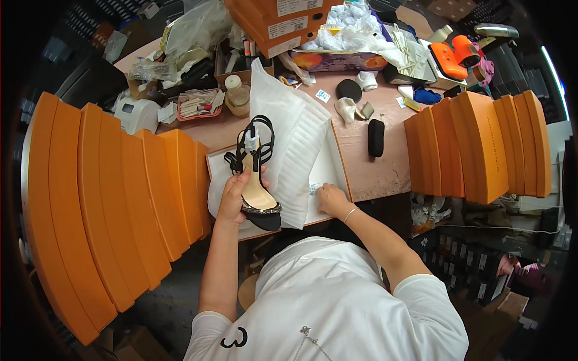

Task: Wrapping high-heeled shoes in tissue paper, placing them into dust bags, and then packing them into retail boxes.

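Note:
My left hand [232, 197] is closed around a black strappy sandal [258, 198] with a beige insole and a glittery band across its toe. The sandal is held up, toe toward me, above white padded wrapping [295, 138]. That wrapping lies over an open shallow box part [344, 162] with a white inside and orange edges. At the near right of this box, my right hand [333, 199] has its fingers curled against the white surface. A small printed label [313, 189] lies beside its fingertips. What these fingers pinch, if anything, is hidden.
Orange shoeboxes stand in rows at left [108, 198] and right [475, 144], with more boxes [283, 27] stacked at the back. On the pink table [385, 174] are a black brush-like block [376, 138], a round black pad [348, 90], a jar [236, 96] and a red basket [200, 104].

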Tool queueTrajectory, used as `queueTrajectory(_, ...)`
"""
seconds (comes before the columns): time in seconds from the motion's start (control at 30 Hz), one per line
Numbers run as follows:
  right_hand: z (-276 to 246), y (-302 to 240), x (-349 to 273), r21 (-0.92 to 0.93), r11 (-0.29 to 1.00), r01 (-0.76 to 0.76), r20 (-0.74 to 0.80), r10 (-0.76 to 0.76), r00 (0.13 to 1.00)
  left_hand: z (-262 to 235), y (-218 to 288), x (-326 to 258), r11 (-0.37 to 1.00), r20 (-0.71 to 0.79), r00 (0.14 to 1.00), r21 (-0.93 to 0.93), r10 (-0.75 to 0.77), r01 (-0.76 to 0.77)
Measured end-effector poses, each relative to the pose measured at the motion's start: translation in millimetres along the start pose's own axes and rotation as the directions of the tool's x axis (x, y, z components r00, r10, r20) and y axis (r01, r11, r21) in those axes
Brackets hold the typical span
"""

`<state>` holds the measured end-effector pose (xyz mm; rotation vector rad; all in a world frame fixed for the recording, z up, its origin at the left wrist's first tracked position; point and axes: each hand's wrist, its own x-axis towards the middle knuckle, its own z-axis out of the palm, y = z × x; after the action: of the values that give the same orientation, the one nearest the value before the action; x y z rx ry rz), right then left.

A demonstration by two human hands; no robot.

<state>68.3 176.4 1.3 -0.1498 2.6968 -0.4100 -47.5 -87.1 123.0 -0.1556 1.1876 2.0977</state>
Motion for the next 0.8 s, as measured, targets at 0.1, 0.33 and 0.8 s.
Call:
queueTrajectory(0.1, 20.4, 16.6, 4.7, 0.022, 0.996, 0.081, -0.025, -0.081, 0.996, 0.6, -3.5, 0.2, 0.999, -0.005, 1.0, -0.032, -0.007, 0.007)
queueTrajectory(0.33, -14.3, 5.0, -0.2, 0.255, 0.963, -0.091, -0.12, 0.124, 0.985, -14.6, 10.4, -8.9, 0.995, -0.11, 0.99, 0.05, 0.089, -0.084)
queueTrajectory(0.8, 10.2, -31.7, 33.1, 0.119, 0.991, -0.056, -0.078, 0.066, 0.995, -23.9, 51.1, -64.0, 0.933, -0.229, 0.929, 0.284, 0.29, -0.221)
